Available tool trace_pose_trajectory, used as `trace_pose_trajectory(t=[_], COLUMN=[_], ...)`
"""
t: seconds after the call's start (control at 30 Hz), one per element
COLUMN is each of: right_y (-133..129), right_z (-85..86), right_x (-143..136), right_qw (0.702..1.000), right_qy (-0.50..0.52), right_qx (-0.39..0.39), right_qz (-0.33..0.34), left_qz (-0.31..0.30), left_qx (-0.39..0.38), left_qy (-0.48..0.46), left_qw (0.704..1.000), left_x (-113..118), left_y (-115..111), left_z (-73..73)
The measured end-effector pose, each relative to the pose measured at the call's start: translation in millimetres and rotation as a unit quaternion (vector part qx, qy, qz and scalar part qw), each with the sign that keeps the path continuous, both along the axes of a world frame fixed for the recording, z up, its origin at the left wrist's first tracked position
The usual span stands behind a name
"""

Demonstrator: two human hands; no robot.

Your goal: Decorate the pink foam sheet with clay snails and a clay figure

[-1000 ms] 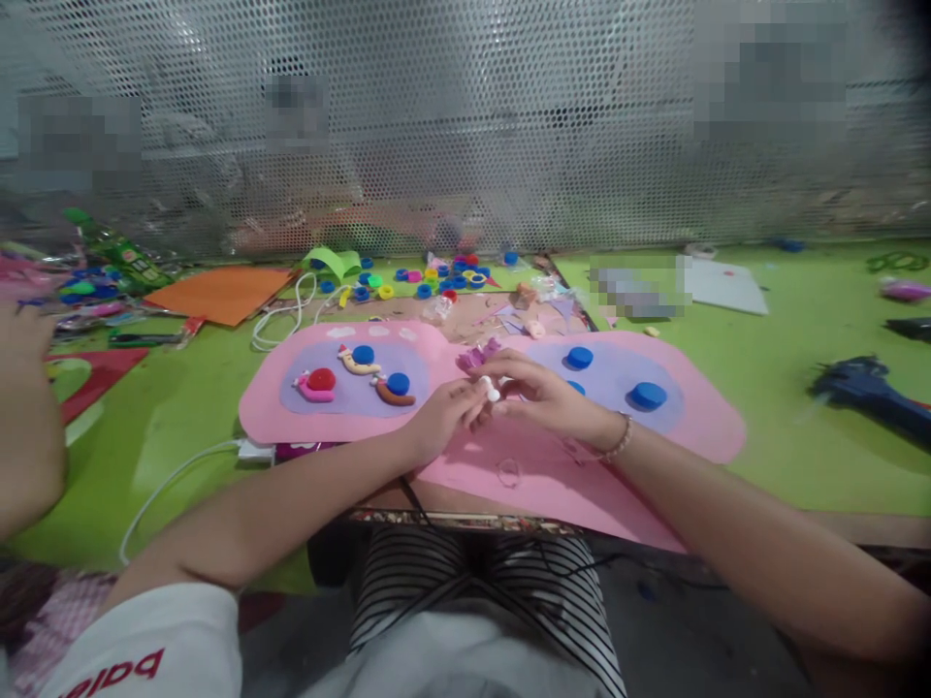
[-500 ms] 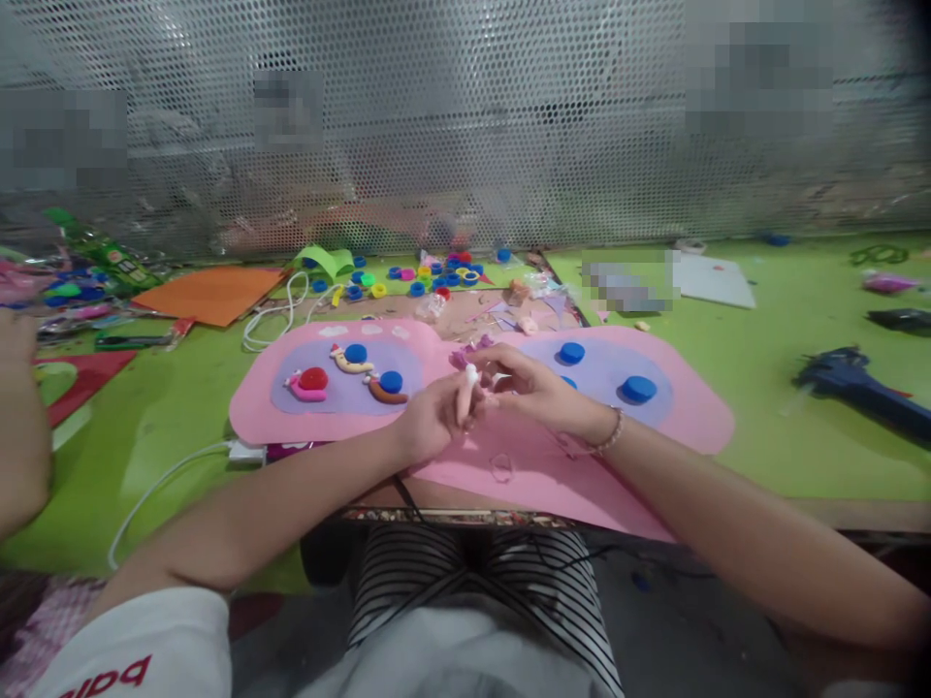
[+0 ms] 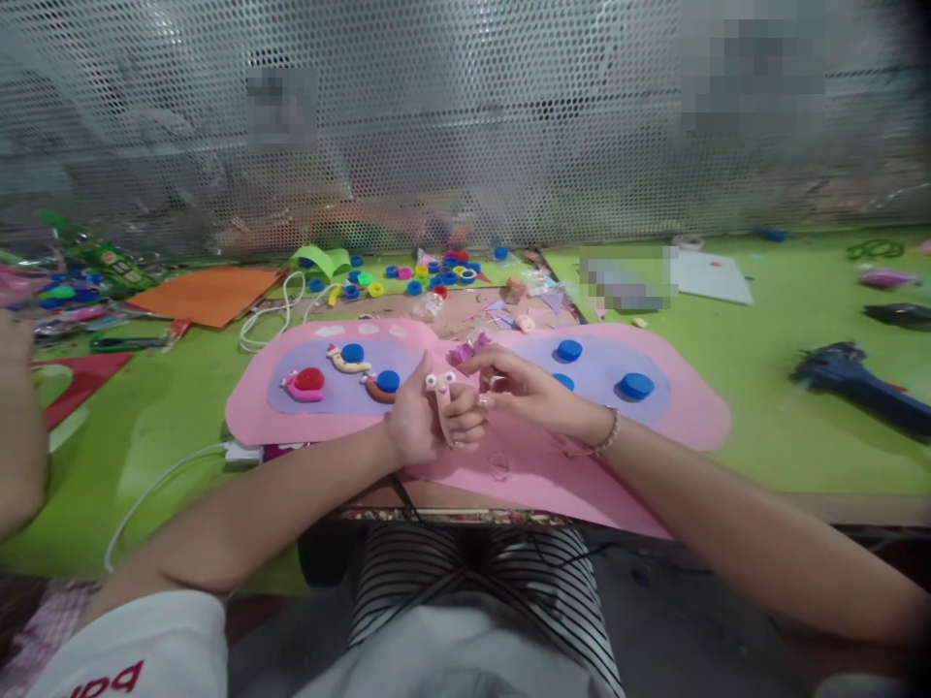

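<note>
A pale pink clay figure [image 3: 442,402] with two round white eyes stands up in my left hand [image 3: 426,422], whose fingers are curled round it. Just to its right, my right hand [image 3: 528,393] has its thumb and fingertips pressed together near the left fingers; what they hold is too small to name. Beyond my fingertips lies a purple clay piece [image 3: 471,347]. Both hands are over a pink paper shape [image 3: 698,407]. On its left lavender oval sit a pink snail [image 3: 304,385], a cream one [image 3: 349,361] and a brown one [image 3: 379,388]. Blue caps [image 3: 635,386] sit on the right oval.
Coloured caps [image 3: 414,288] lie scattered at the back before a perforated metal screen [image 3: 465,126]. An orange sheet [image 3: 210,294] and a white cable [image 3: 291,301] are at the left. A dark blue glue gun [image 3: 865,388] lies at the right. Another person's arm [image 3: 21,427] reaches in at the left edge.
My left hand has turned and moved slightly left, so the figure's eyes now face the camera. My right hand has drawn a little apart from the figure.
</note>
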State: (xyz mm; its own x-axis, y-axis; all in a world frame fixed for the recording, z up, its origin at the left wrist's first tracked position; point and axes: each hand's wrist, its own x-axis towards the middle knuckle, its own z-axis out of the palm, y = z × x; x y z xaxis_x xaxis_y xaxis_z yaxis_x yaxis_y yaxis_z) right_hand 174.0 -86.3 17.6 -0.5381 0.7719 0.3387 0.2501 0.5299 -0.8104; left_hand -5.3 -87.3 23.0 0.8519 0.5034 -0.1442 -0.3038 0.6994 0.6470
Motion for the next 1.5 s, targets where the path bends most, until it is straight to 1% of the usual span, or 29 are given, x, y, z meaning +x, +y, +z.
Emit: trace_pose_trajectory(t=[0.17, 0.37, 0.47, 0.53, 0.63, 0.7, 0.9, 1.07, 1.13, 1.23, 1.27, 1.33, 1.4, 1.5], right_y=[-2.1, -1.2, -2.3, -3.9, -5.6, -5.4, -2.8, -3.6, -4.3, -6.0, -6.9, -9.0, -11.1, -13.0], right_z=[3.4, 0.3, -1.4, -1.3, -0.3, -0.3, -1.4, -0.5, -0.2, 0.9, 1.5, 2.6, 3.2, 2.8], right_x=[-1.4, -2.7, -3.2, -3.7, -4.4, -4.3, -3.2, -4.8, -5.6, -6.9, -7.5, -9.2, -11.7, -16.1], right_qw=[1.0, 0.999, 0.999, 0.999, 0.999, 0.999, 0.999, 0.998, 0.997, 0.991, 0.988, 0.982, 0.975, 0.968], right_qy=[0.001, -0.009, -0.02, -0.031, -0.047, -0.047, -0.031, -0.03, -0.03, -0.058, -0.083, -0.144, -0.192, -0.216], right_qx=[0.026, 0.037, 0.04, 0.026, 0.009, 0.015, 0.035, 0.044, 0.057, 0.096, 0.107, 0.115, 0.115, 0.119], right_qz=[0.006, 0.011, 0.008, 0.005, 0.001, 0.002, 0.002, -0.016, -0.037, -0.071, -0.069, -0.038, 0.006, 0.043], left_qz=[0.0, -0.035, -0.038, -0.029, 0.01, 0.034, 0.054, 0.103, 0.147, 0.247, 0.272, 0.298, 0.298, 0.28], left_qx=[-0.011, -0.054, -0.052, -0.041, -0.022, -0.011, 0.012, -0.002, -0.016, -0.013, -0.008, -0.004, -0.009, -0.015], left_qy=[0.007, 0.042, 0.049, 0.045, 0.041, 0.037, 0.012, 0.018, 0.018, -0.002, -0.006, -0.002, 0.007, 0.008], left_qw=[1.0, 0.997, 0.997, 0.998, 0.999, 0.999, 0.998, 0.995, 0.989, 0.969, 0.962, 0.954, 0.955, 0.96], left_x=[-0.7, -0.9, -0.1, 0.6, 2.0, 2.7, 2.0, 4.4, 6.6, 8.4, 8.2, 7.0, 5.6, 5.3], left_y=[2.0, 6.0, 6.0, 5.4, 4.8, 4.9, 6.3, 5.8, 5.5, 6.2, 6.7, 7.5, 7.7, 6.9], left_z=[-2.0, -8.8, -9.3, -8.2, -6.3, -6.1, -10.7, -9.8, -8.6, -8.2, -8.3, -8.6, -8.3, -7.3])
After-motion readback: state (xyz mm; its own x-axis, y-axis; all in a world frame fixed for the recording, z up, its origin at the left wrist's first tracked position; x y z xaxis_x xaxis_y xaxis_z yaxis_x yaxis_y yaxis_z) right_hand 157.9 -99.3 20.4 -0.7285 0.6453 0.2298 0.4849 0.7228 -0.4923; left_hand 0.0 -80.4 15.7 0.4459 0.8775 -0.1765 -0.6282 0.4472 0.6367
